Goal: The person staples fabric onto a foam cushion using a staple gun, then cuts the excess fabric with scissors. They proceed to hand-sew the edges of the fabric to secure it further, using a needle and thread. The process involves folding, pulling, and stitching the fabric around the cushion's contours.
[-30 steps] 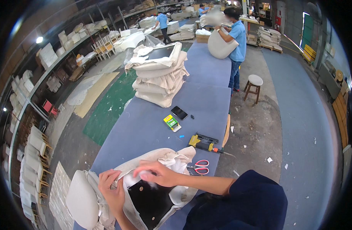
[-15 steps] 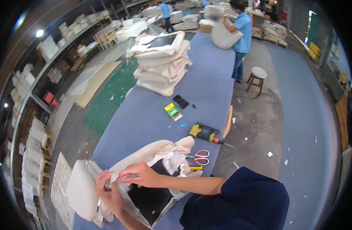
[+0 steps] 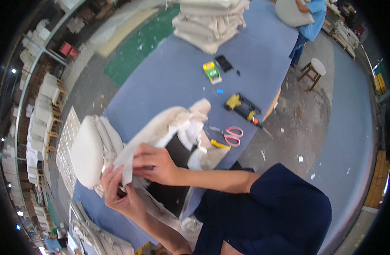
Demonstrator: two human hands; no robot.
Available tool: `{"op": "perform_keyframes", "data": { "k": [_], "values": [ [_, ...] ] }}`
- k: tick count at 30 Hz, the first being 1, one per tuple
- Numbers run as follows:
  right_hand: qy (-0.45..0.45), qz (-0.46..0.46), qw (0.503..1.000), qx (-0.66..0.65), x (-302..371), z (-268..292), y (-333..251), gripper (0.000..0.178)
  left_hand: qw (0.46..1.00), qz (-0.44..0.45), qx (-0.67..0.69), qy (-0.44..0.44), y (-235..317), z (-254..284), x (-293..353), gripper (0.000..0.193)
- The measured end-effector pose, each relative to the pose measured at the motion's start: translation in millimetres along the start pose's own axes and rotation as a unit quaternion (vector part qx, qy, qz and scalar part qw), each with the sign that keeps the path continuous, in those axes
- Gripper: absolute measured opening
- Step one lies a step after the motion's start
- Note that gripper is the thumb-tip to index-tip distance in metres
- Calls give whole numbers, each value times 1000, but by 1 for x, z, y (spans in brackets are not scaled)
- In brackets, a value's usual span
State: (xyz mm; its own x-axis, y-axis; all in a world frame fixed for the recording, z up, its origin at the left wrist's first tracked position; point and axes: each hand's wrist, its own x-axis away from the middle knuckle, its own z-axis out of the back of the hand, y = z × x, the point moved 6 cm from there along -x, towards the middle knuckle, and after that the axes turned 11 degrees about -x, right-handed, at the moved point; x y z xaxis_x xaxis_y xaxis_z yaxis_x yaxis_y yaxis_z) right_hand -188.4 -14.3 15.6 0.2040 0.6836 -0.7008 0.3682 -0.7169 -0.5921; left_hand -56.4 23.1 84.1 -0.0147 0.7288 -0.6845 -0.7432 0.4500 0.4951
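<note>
**Both hands closed on a strip of cream fabric at the upholstery bench**

Head view: A worker in a dark blue top stands at a long blue-covered table [image 3: 161,80], both hands on a cream fabric cover [image 3: 161,127] that lies at about seven o'clock of the picture. The right hand [image 3: 154,163] has its fingers curled nearly shut, pinching a folded edge strip [image 3: 127,163] of the cover from above. The left hand [image 3: 120,193], just below at seven o'clock from the right one, is cupped with fingers bent around the lower end of the same strip; the two hands are almost touching. The cover drapes over a dark panel [image 3: 178,148] and, at nine o'clock from the hands, a rounded pale cushion [image 3: 86,151]. At two o'clock from the hands lie pink-handled scissors [image 3: 233,136]; further out the same way rests a yellow and black power tool [image 3: 244,108]. A small yellow-green box [image 3: 212,72] sits toward twelve o'clock, beyond it a stack of cream cushions [image 3: 210,23]. At one o'clock, well apart, another person in a light blue shirt [image 3: 309,23] holds a pale pad beside a round stool [image 3: 316,70].
</note>
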Motion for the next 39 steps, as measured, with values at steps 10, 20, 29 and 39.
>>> {"op": "perform_keyframes", "data": {
  "k": [10,20,29,39],
  "values": [
    [-103,-108,987,52,7,96,0,26,991,30,-127,-21,-27,19,8,16],
    [-167,-397,792,433,137,303,256,23,970,40,-229,68,-51,59,31,15],
    [-259,-320,862,295,145,339,295,36,993,68,-21,90,-30,56,45,27],
    [-77,-410,879,232,65,345,121,25,994,51,-43,91,-40,39,22,23]
  ]
}}
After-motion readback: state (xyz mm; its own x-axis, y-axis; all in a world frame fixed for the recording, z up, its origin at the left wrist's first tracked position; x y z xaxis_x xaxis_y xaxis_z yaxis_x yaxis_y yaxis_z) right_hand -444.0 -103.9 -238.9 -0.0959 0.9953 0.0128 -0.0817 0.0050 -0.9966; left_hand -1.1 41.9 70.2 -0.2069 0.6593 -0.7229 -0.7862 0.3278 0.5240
